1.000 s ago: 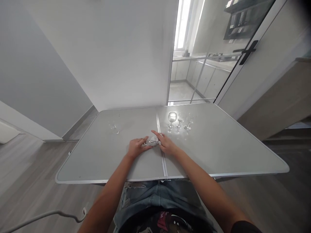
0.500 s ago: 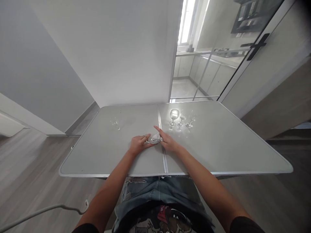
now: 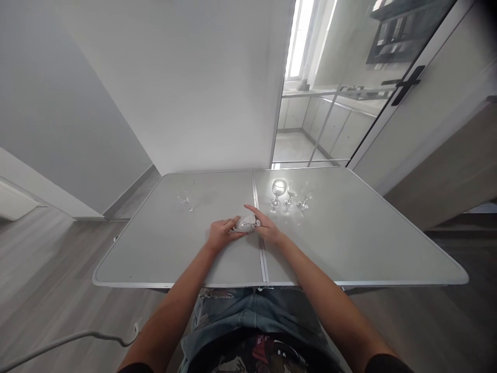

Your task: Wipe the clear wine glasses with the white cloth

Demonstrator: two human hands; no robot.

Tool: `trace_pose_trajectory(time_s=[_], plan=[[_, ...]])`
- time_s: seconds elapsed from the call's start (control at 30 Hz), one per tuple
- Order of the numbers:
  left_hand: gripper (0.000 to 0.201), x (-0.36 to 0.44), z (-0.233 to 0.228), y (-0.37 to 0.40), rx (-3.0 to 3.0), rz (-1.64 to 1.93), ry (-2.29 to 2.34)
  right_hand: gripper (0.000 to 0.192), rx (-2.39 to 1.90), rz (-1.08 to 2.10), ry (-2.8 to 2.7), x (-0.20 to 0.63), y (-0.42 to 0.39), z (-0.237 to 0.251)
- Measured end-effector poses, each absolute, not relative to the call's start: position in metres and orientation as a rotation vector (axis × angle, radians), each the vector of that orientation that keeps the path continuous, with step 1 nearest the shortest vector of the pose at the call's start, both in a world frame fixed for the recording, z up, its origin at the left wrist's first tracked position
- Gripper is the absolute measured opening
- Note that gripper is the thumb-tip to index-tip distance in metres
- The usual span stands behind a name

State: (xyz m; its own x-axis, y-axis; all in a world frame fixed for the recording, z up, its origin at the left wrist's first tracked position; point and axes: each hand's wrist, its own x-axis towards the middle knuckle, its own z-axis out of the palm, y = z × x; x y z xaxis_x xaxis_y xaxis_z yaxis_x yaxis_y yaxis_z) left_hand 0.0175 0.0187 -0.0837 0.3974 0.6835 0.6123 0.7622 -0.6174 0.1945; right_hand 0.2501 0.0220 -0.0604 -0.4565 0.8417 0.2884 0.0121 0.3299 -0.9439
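A small glass wrapped in a pale cloth (image 3: 246, 224) lies near the middle of the grey folding table (image 3: 349, 243), on its centre seam. My left hand (image 3: 220, 234) grips it from the left. From the right, my right hand (image 3: 267, 229) presses the cloth around it with the index finger stretched over the top. Three clear stemmed glasses (image 3: 289, 194) stand in a row just beyond my right hand. Another small clear glass (image 3: 185, 199) stands at the far left of the table.
A white wall rises behind the table. A glass sliding door with a black handle (image 3: 404, 83) opens onto a kitchen at the back right. A white cable (image 3: 66, 342) runs over the wooden floor at the lower left.
Both hands stay on the wrapped glass and have shifted the cloth slightly around it. The view has tilted a little as my head moved.
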Motion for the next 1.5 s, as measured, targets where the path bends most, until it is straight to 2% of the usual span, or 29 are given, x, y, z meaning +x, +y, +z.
trace_pose_trajectory(time_s=[0.13,0.3,0.4,0.53,0.7,0.77,0.9,0.97,1.27,1.5], plan=[[0.056,0.018,-0.088,0.02,-2.536,-0.993,-1.305,0.075,-0.887,0.997,-1.842,0.251,0.021,-0.068],[0.054,0.017,-0.088,0.022,-2.437,-0.993,-1.334,0.092,-0.803,1.214,-1.62,0.242,0.017,-0.065],[0.054,0.017,-0.087,0.021,-2.483,-1.005,-1.322,0.092,-0.762,1.293,-1.634,0.242,0.018,-0.063],[0.057,0.018,-0.086,0.02,-2.583,-1.046,-1.264,0.079,-0.77,1.094,-1.832,0.244,0.022,-0.07],[0.057,0.017,-0.086,0.022,-2.536,-1.154,-1.273,0.075,-0.922,0.825,-1.872,0.243,0.02,-0.076],[0.056,0.016,-0.085,0.023,-2.496,-1.184,-1.289,0.077,-0.905,0.92,-1.747,0.24,0.018,-0.074],[0.054,0.016,-0.086,0.024,-2.445,-1.154,-1.299,0.092,-0.786,1.22,-1.532,0.238,0.016,-0.066],[0.054,0.016,-0.086,0.023,-2.436,-1.146,-1.298,0.095,-0.743,1.263,-1.549,0.239,0.016,-0.063],[0.056,0.015,-0.09,0.023,-2.467,-1.062,-1.308,0.078,-0.97,0.822,-1.787,0.241,0.019,-0.069],[0.055,0.016,-0.085,0.022,-2.504,-1.072,-1.262,0.095,-0.758,1.274,-1.561,0.239,0.013,-0.058]])
